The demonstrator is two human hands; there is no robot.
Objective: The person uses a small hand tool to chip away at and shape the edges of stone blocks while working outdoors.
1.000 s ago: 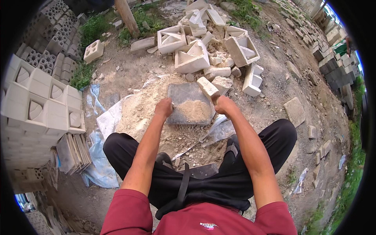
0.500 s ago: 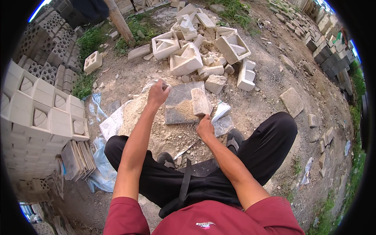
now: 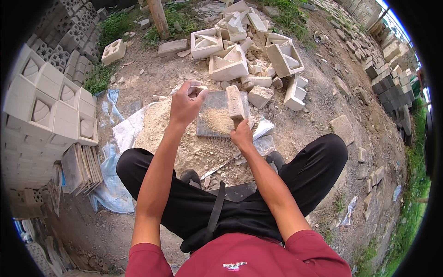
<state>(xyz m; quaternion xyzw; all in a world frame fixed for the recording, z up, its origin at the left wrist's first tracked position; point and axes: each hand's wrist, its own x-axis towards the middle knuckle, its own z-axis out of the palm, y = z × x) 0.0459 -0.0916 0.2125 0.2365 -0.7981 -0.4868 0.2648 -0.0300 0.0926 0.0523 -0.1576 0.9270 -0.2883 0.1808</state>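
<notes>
My right hand (image 3: 242, 135) is closed round the short handle of a dusty mallet (image 3: 235, 105), whose blocky head is tilted up over the slab. Beneath it, a flat dark slab (image 3: 210, 98) carries a spread of crushed tan grit (image 3: 216, 121). At the slab's left edge, my left hand (image 3: 185, 105) has its fingers curled, with a small pale chunk of block partly showing between thumb and fingertips. A heap of pale crushed material (image 3: 159, 123) lies under and beside my left forearm.
Broken pale blocks (image 3: 228, 63) are piled just beyond the slab. Stacked pale blocks (image 3: 41, 111) rise on the left, with thin boards (image 3: 83, 167) leaning below. A white sack (image 3: 127, 131) lies by the heap. My shoes (image 3: 190, 177) are close to the slab.
The mallet head has swung up and tilted more upright. My left hand has turned, and its thumb and fingers show farther apart. The whole view has shifted slightly.
</notes>
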